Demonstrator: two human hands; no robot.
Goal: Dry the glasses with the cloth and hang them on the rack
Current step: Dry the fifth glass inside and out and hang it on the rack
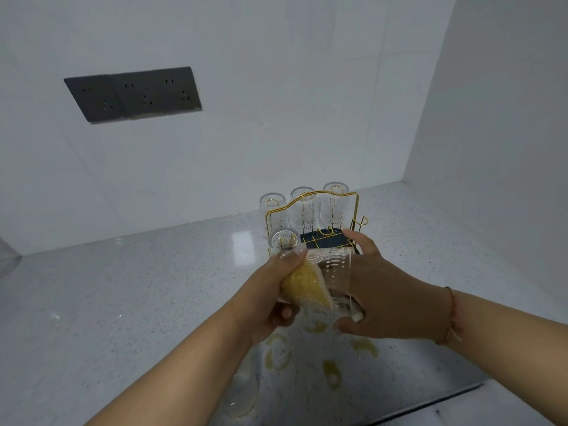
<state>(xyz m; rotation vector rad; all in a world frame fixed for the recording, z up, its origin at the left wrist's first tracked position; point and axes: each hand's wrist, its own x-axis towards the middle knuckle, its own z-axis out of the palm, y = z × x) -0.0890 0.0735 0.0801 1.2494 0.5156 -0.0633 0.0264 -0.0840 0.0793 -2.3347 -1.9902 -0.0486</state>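
On the far wall at left, a dark socket panel (132,94) hangs above the speckled counter (123,302); it plays no part in what we are doing. Moving in, our left hand (273,290) is curled around the yellow cloth (304,287), thumb pressed over its top edge, so the fabric is pushed against the glass in hand (333,278). That patterned tumbler lies on its side between our palms, held above the counter rather than resting on it, which we judge lets the cloth work along its wall. Just behind the thumb, one glass on the front peg (284,239) is already upended on the gold wire rack (313,222), and three more glasses (304,207) hang inverted along the rack's back row. Upside down, they can drain onto the dark tray (322,239) under the wires. At right, our right hand (378,290) wraps the tumbler from the far side, fingers over its top and thumb beneath, steadying it; a thin bracelet (451,315) circles that wrist. Bare pegs (358,224) at the rack's right look like the likely place for this glass once dry.
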